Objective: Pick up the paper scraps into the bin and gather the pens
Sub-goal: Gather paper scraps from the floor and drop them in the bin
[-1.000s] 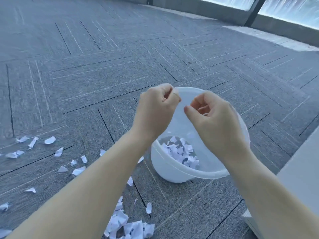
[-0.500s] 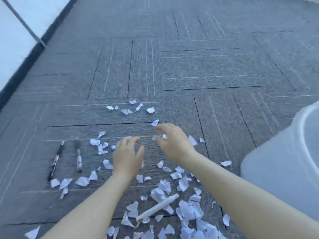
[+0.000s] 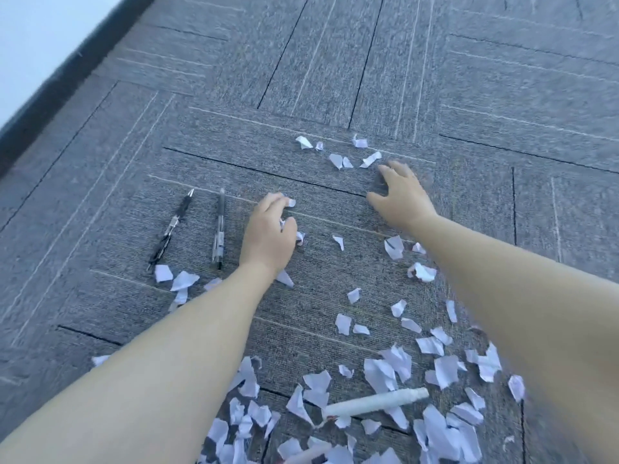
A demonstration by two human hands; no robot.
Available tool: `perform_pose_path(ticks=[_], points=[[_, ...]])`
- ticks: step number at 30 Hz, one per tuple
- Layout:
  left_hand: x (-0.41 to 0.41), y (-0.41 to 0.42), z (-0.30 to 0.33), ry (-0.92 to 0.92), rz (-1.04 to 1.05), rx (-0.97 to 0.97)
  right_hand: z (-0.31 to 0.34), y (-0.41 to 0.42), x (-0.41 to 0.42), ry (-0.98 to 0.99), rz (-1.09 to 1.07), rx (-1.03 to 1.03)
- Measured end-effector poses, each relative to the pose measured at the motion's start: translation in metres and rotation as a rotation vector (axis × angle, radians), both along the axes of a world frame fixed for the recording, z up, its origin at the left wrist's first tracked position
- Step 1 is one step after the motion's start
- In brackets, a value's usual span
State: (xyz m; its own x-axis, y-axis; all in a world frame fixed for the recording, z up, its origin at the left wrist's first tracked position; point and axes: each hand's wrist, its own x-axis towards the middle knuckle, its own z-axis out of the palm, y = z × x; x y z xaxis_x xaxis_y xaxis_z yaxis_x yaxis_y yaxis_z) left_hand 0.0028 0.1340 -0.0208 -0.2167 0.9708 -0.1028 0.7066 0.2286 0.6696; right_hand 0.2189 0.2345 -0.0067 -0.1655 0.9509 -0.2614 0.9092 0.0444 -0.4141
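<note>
Grey carpet tiles (image 3: 418, 78) cover the floor, laid in alternating directions with thin pale stripes and dark seams between them. At the upper left, a dark skirting strip (image 3: 63, 83) runs diagonally below a pale wall (image 3: 37, 31). Soft, bluish light.

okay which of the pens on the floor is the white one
The white pen lies near the bottom of the view among the paper scraps. The two dark pens lie side by side to the left of the left hand.
</note>
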Motion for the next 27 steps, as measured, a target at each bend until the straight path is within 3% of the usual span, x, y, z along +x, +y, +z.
perform_pose_path(ticks=[3, 6, 8, 11, 15, 17, 20, 23, 25, 27], points=[[-0.002, -0.034, 0.006, -0.108, -0.130, 0.117, 0.001, -0.061, -0.005, 0.147, 0.140, 0.034], [-0.019, -0.053, 0.000, 0.034, -0.215, 0.229, 0.008, -0.099, -0.005, 0.246, 0.223, 0.234], [-0.025, -0.055, -0.005, 0.116, -0.236, 0.182, 0.011, -0.069, -0.010, 0.235, 0.091, 0.359], [-0.023, -0.054, -0.010, 0.214, -0.265, 0.107, 0.010, 0.013, -0.031, 0.097, -0.040, 0.282], [-0.022, -0.054, -0.008, 0.269, -0.270, 0.052, 0.004, 0.077, -0.057, -0.019, 0.029, 0.043], [-0.023, -0.053, -0.008, 0.283, -0.275, 0.035, 0.004, 0.078, -0.064, -0.065, 0.104, 0.051], [-0.023, -0.053, -0.007, 0.306, -0.274, 0.024, 0.006, 0.031, -0.063, 0.013, 0.168, 0.095], [-0.023, -0.051, -0.005, 0.331, -0.278, 0.018, 0.015, -0.035, -0.055, 0.039, 0.354, 0.304], [-0.023, -0.049, -0.006, 0.329, -0.277, 0.006, 0.018, -0.026, -0.065, 0.074, 0.367, 0.390], [-0.022, -0.048, -0.005, 0.327, -0.281, -0.006, 0.021, 0.015, -0.091, 0.024, 0.321, 0.305]])
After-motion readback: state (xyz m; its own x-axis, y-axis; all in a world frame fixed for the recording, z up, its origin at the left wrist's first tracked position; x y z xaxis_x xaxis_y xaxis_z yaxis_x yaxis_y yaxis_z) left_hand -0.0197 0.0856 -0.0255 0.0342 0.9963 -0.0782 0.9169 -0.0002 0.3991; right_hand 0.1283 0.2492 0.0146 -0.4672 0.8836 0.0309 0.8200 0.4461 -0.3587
